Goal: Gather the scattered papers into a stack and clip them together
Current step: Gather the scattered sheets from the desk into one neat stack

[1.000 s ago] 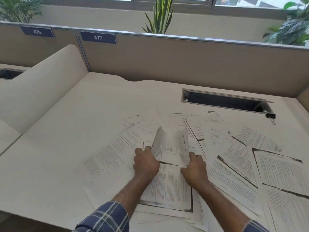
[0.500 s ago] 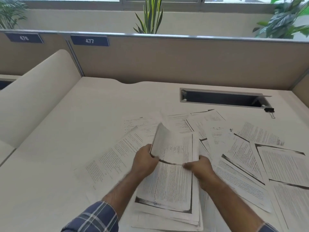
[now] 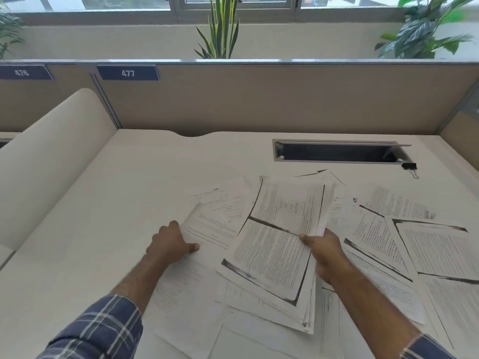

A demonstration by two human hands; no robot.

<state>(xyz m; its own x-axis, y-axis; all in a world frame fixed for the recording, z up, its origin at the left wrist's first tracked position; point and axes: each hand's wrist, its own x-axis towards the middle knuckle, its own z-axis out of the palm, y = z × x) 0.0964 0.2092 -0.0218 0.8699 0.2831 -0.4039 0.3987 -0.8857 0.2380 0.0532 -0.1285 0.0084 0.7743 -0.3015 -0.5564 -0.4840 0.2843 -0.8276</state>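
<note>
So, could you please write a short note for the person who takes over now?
Right hand: holds the partial stack, lifted off the desk.
Left hand: grips the edge of a loose sheet on the left.
Loose papers lie spread to the right.
Binder clip: by the right end of the cable slot, unused.
Done: a few sheets gathered.
Left: collect the rest, square the stack, clip it.

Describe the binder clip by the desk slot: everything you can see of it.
The binder clip is small and black, with a thin wire handle pointing toward the person. It lies on the white desk at the near right corner of the open cable slot, beyond the scattered papers and apart from them. Neither hand touches it. Too small to tell more.
</note>
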